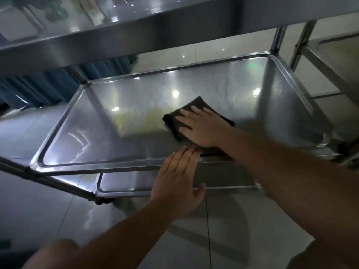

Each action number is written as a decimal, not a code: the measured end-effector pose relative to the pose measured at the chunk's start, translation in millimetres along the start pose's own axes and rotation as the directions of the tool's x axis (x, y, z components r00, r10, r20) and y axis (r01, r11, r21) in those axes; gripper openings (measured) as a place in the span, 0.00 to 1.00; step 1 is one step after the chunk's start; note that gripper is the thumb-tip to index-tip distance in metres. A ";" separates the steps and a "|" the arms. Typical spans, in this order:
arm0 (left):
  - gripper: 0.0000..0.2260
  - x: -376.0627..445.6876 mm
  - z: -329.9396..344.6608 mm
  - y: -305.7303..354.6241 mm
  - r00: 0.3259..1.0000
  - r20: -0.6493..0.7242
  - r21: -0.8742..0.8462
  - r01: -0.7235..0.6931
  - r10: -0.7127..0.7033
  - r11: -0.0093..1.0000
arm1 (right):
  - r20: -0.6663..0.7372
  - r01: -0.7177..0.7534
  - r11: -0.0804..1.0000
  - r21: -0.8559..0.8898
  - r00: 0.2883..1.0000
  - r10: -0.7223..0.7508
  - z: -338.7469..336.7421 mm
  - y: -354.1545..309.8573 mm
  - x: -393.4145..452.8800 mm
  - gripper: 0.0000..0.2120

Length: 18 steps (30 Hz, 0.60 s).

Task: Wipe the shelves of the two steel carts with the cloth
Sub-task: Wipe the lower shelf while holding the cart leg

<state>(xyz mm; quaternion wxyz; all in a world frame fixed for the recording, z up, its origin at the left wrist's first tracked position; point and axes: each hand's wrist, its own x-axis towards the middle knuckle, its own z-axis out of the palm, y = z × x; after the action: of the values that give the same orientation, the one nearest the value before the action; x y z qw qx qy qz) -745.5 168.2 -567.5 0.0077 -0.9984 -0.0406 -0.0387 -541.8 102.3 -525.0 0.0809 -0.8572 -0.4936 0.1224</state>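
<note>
Head view shows the right hand [202, 127] lying flat, fingers straight, pressing the dark cloth [196, 105] on the middle shelf [108, 133]. Unwiped steel stretches to its left. The left hand [178, 181], open, rests on the near rim [97, 166].

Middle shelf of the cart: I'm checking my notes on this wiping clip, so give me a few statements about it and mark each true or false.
1. The right hand lies flat on the dark cloth. True.
2. The cloth lies on the top shelf. False: it lies on the middle shelf, below the top shelf.
3. The left hand grips the cloth. False: its straight fingers rest on the shelf's near rim, beside the cloth.
4. A lower shelf shows beneath the middle one. True.
5. The cloth is white. False: it is dark.
</note>
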 end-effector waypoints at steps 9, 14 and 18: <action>0.42 -3.8 -9.6 -7.0 0.997 -0.019 -0.178 -0.082 0.080 0.981 | -0.192 -0.557 0.829 0.057 0.808 0.557 -11.6 111.0 -53.2 0.33; 0.37 -2.3 -15.9 -15.5 0.990 0.026 -0.221 -0.133 0.142 0.966 | -0.135 -0.664 0.726 0.179 0.714 0.687 -5.9 55.6 6.1 0.34; 0.30 -0.8 -31.2 -38.0 0.992 -0.056 -0.304 -0.123 0.111 0.945 | -0.157 -0.400 0.915 0.059 0.901 0.404 3.8 -19.5 45.3 0.33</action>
<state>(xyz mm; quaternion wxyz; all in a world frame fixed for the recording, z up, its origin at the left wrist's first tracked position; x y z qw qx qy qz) -751.8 205.5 -535.9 -0.1441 -0.9872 0.0256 -0.0631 -537.1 151.3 -529.5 0.1054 -0.9466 -0.2963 0.0712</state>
